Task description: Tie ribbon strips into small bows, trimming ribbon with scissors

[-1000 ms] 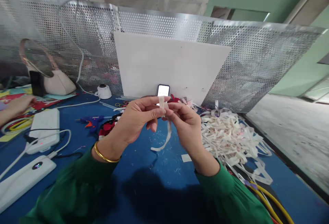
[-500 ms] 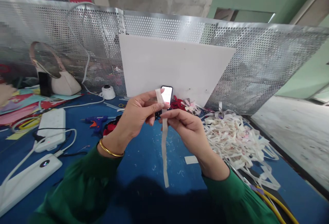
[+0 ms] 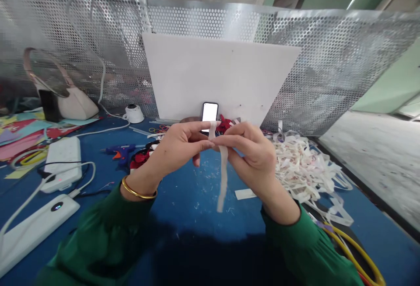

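Note:
A narrow off-white ribbon point(image 3: 223, 181) runs between my two hands above the blue table. My left hand point(image 3: 182, 144) has the upper part of it looped over the index finger, with the thumb pressed close below. My right hand point(image 3: 251, 150) pinches the ribbon just beside the left thumb, and the loose end hangs down from there. The exact meeting point of the fingertips is partly hidden. Behind the hands a phone point(image 3: 209, 112) with a lit screen leans on a white board point(image 3: 219, 71). A short white strip point(image 3: 245, 194) lies below my right hand.
A large heap of off-white ribbons point(image 3: 305, 168) covers the right side, with yellow-handled scissors point(image 3: 357, 251) in front. On the left are a blue glue gun point(image 3: 121, 152), a power strip point(image 3: 64, 159), a power bank point(image 3: 42, 229) and a handbag point(image 3: 78, 102). Red bows point(image 3: 139, 160) lie behind my left wrist.
The ribbon is wrapped further round my left index finger, and its hanging tail is shorter and has swung right. My right hand has turned and come up close to the left fingertips.

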### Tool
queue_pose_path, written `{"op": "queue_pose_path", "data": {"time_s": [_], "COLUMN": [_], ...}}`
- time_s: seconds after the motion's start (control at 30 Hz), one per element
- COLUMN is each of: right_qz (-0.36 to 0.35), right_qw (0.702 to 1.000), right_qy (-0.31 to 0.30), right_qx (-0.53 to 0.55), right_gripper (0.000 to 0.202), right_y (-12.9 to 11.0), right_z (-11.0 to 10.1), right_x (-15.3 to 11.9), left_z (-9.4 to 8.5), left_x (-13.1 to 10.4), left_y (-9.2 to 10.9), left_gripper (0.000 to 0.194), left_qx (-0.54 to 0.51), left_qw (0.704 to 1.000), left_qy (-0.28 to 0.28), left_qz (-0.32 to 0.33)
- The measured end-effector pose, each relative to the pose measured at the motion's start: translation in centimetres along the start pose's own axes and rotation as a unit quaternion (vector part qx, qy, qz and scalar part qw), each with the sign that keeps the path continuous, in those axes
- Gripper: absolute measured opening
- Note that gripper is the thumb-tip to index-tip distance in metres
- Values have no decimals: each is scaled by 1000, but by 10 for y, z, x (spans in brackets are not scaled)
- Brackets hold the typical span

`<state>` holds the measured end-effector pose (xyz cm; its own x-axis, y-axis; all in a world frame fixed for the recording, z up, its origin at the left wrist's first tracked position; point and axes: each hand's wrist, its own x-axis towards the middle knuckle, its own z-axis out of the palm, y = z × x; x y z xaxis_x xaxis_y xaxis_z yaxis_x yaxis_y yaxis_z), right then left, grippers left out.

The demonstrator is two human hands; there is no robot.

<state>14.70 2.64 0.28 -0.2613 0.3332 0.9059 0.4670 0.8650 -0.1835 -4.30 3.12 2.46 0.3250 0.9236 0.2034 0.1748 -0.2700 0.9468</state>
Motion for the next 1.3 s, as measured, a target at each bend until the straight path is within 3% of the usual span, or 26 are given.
{"op": "queue_pose_path", "data": {"time_s": [0.13, 0.37, 0.53, 0.8, 0.9, 1.03, 1.13, 1.17, 1.2, 1.3], "right_qz": [67, 198, 289, 312, 366, 453, 528, 539, 534, 433], "right_qw": [995, 968, 938, 927, 893, 819, 754, 748, 769, 889], "right_qy": [35, 19, 11, 16, 14, -3, -138, -187, -202, -70], "right_qx": [58, 153, 192, 209, 263, 354, 365, 339, 286, 130], "right_gripper": [21, 12, 6, 7, 19, 31, 33, 30, 27, 31], "right_y": [1, 5, 8, 4, 8, 28, 50, 56, 61, 63], "right_z": [-6, -3, 2, 3, 4, 12, 20, 21, 20, 10], "right_x": [3, 4, 1, 1, 2, -1, -9, -11, -13, -10], "left_z": [5, 3, 0, 5, 5, 2, 0, -1, -2, -4], "left_x": [-3, -3, -2, -3, -4, -6, -6, -6, -6, -6], "left_y": [0, -2, -2, 1, 1, 3, 5, 5, 6, 6], "left_gripper": [51, 45, 48, 36, 32, 39, 41, 40, 40, 42], "left_qx": [51, 48, 20, 22, 5, -69, -116, -127, -137, -167], "left_qw": [997, 985, 984, 989, 985, 976, 974, 975, 975, 974], "left_qy": [-56, -163, -177, -143, -165, -197, -182, -171, -160, -134], "left_qz": [-8, -15, -8, -15, -40, -66, -69, -70, -69, -69]}}
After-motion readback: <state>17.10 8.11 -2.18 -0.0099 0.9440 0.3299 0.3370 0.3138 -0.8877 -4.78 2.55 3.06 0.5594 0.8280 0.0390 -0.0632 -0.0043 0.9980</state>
